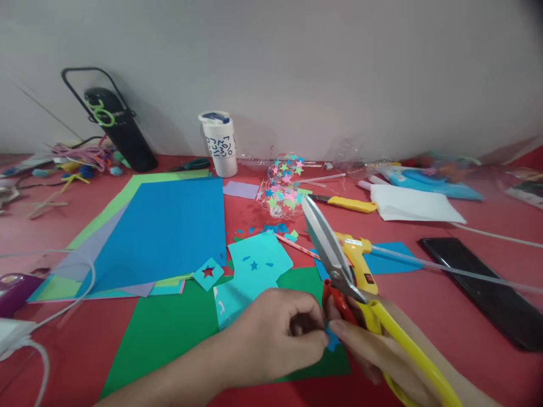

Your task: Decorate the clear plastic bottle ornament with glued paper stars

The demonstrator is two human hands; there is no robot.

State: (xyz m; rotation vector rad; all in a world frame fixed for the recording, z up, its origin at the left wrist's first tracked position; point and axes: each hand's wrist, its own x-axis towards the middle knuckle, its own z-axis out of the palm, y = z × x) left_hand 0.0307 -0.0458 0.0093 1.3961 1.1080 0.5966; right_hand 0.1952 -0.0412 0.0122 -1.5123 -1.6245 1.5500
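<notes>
My right hand [365, 339] is closed around scissors [333, 254] with yellow handles, their blades pointing up and away. Something red [343, 302] shows by its fingers, its kind unclear. Beside it, my left hand [282, 333] is curled, thumb and finger pinched at a small blue paper piece [332, 339]. The right thumb touches that piece too, and its full shape is hidden. Beyond my left hand lies a turquoise sheet [258, 260] with a star and small marks on it. To its left rests a square [215, 280] with a star-shaped hole. Green paper [169, 339] lies beneath.
A yellow glue gun [358, 260] and a black phone [483, 288] lie right. Behind are a yellow cutter [352, 204], a clear ornament with colored stars [286, 186] and a white tumbler [221, 144]. Blue paper [165, 226] and a black bottle [123, 130] are left.
</notes>
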